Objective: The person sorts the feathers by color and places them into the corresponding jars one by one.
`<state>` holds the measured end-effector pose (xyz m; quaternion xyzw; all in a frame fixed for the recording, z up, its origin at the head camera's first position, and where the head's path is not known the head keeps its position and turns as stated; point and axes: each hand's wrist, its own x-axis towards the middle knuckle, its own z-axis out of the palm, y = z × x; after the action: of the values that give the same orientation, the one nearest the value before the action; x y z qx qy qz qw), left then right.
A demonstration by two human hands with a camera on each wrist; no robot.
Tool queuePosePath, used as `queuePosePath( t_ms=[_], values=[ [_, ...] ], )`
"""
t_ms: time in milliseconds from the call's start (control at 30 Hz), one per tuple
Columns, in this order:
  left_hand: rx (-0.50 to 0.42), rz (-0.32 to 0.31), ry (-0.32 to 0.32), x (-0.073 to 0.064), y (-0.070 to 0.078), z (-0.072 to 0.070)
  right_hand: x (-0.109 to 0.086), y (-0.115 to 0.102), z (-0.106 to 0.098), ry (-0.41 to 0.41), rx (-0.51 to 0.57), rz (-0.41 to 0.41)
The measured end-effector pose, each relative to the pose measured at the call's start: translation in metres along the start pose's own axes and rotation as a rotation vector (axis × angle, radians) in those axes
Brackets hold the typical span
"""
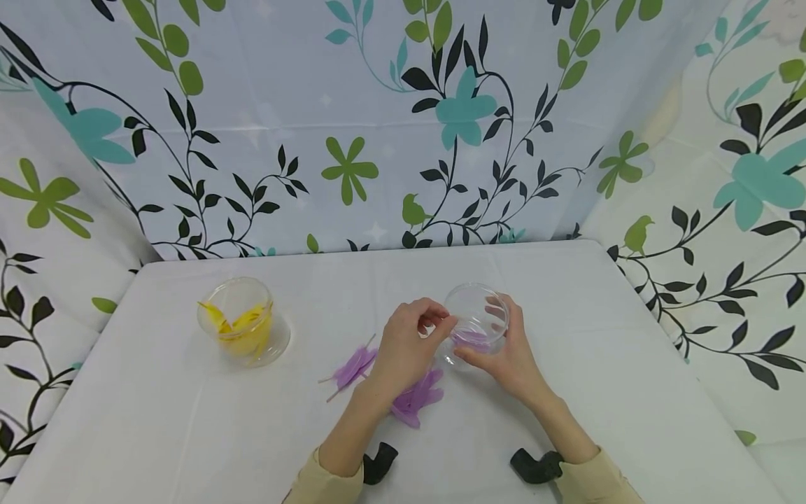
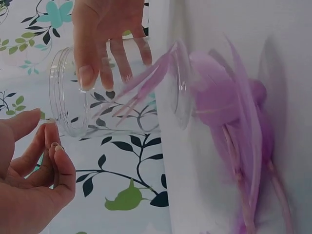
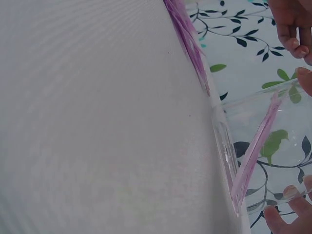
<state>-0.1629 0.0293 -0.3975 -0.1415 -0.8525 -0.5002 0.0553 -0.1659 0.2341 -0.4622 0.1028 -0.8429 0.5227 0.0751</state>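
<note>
My right hand [image 1: 515,360] grips a clear jar [image 1: 476,308] from its right side, thumb in front and fingers round the back. The jar stands upright on the table. Inside, purple feathers [image 2: 152,78] lean slantwise with thin pale quills. Beside the jar's mouth is my left hand [image 1: 403,343], its fingers loosely bent, and nothing shows between thumb and fingertips in the left wrist view. Loose purple feathers [image 1: 420,397] lie under and beside the left forearm, which partly hides them. Another purple bunch [image 1: 354,367] lies left of that hand.
To the left stands a second clear jar [image 1: 279,343] with yellow feathers [image 1: 248,330] inside. The white table [image 1: 157,420] ends at a back edge against a leaf-patterned cloth [image 1: 277,84]. Black wrist straps [image 1: 535,465] sit near both cuffs.
</note>
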Motion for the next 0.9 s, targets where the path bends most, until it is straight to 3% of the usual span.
queuePosePath(
  t_ms=[267,467,700,900],
  values=[
    [-0.005,-0.017,0.059,-0.008,-0.011,-0.024,0.002,0.0,-0.001,0.001,-0.002,0.004],
    [0.042,-0.095,0.057,-0.018,-0.024,-0.048,0.002,0.0,0.0,0.006,-0.005,0.0],
    [0.125,-0.202,-0.01,-0.03,-0.044,-0.083,0.004,0.001,0.001,0.01,-0.004,-0.008],
    [0.163,-0.249,-0.136,-0.036,-0.064,-0.113,0.003,0.002,0.001,0.008,-0.001,-0.004]
  ],
)
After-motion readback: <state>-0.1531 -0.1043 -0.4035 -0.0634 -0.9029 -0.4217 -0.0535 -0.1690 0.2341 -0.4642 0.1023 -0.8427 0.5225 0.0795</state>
